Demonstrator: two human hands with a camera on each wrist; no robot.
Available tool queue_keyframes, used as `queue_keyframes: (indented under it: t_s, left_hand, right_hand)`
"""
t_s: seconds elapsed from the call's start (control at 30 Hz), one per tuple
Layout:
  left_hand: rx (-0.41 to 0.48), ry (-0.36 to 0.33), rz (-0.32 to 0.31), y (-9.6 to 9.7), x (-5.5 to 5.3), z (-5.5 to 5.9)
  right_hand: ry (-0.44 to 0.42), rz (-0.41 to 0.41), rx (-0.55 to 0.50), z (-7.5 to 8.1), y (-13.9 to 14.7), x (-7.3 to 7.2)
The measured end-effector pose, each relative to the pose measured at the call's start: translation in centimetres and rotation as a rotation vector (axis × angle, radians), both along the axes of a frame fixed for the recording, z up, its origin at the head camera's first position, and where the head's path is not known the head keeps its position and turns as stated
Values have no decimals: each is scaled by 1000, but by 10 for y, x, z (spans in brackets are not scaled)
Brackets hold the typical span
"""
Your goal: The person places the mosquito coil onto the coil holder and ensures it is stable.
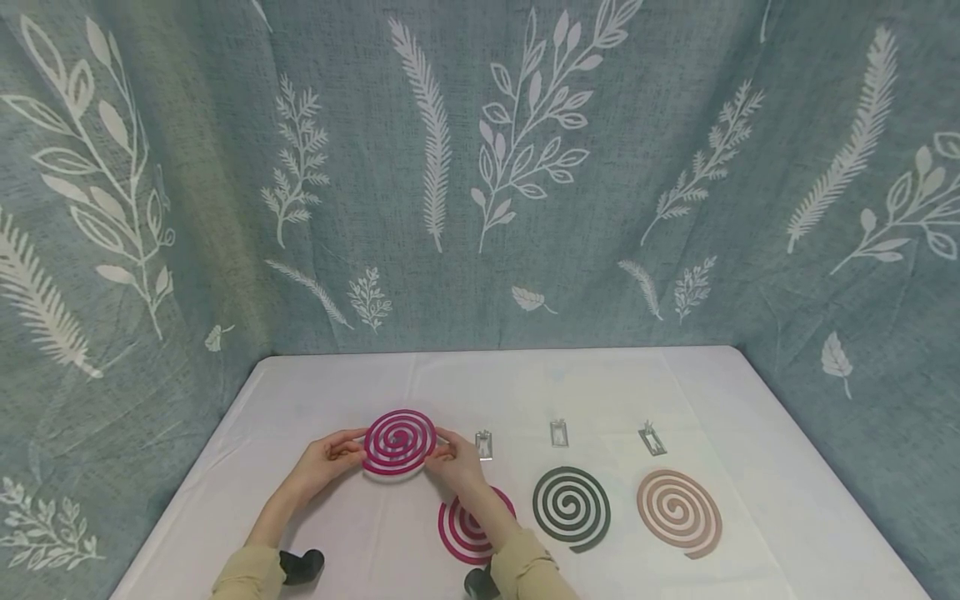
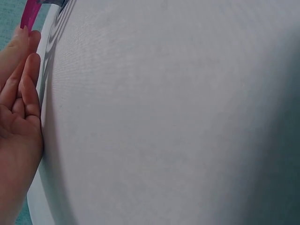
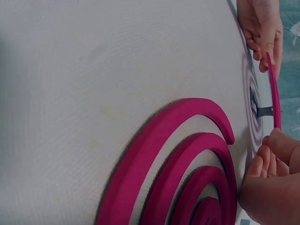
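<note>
A magenta mosquito coil point(image 1: 401, 437) is held nearly level above the white table, between both hands. My left hand point(image 1: 322, 461) pinches its left edge between thumb and fingers. On the opposite edge, the right hand point(image 1: 459, 467) has its thumb and fingertips around the rim. Beneath the coil's middle, a small grey metal stand point(image 3: 265, 111) shows in the right wrist view. A second magenta coil point(image 3: 187, 108) lies flat on the table under the right forearm, which partly hides it in the head view.
A dark green coil point(image 1: 572, 502) and a brown coil point(image 1: 677, 508) lie to the right. Behind the coils are three metal stands, a left one point(image 1: 483, 434), a middle one point(image 1: 559, 422) and a right one point(image 1: 652, 439). A leaf-patterned curtain point(image 1: 465, 300) surrounds the white table point(image 1: 360, 550).
</note>
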State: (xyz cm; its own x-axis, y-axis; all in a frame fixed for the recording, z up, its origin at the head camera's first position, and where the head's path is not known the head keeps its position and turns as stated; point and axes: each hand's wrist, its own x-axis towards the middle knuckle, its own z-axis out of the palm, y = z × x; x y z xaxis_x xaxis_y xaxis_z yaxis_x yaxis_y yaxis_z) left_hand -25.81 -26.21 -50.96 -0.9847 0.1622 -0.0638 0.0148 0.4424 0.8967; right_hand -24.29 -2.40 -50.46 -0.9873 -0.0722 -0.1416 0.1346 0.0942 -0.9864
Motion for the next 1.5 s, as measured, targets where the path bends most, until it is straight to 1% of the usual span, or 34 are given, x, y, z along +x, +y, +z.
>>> queue_keyframes:
  t_s: [0.07, 0.37, 0.5, 0.73, 0.9, 1.1, 1.27, 1.5]
  left_hand:
    - [0, 5, -11, 0, 0, 0]
    - [28, 10, -17, -1, 0, -2]
    - [24, 13, -21, -1, -1, -3]
    - [25, 11, -28, -1, 0, -1]
    - [20, 17, -28, -2, -1, -2]
    - [23, 16, -21, -3, -1, -3]
    - [22, 21, -29, -3, -1, -2]
    - [12, 6, -24, -1, 0, 1]
  right_hand:
    - [-1, -2, 0, 0, 0, 0]
    - [-11, -24, 30, 2, -3, 1]
    - [-19, -29, 21, 3, -3, 1]
    - [-17, -19, 3, 4, -1, 1]
    - [-10, -5, 7, 3, 0, 1]
    - [-12, -6, 6, 1, -1, -1]
    - [-14, -9, 11, 0, -1, -1]
    - [-22, -11, -1, 0, -1, -2]
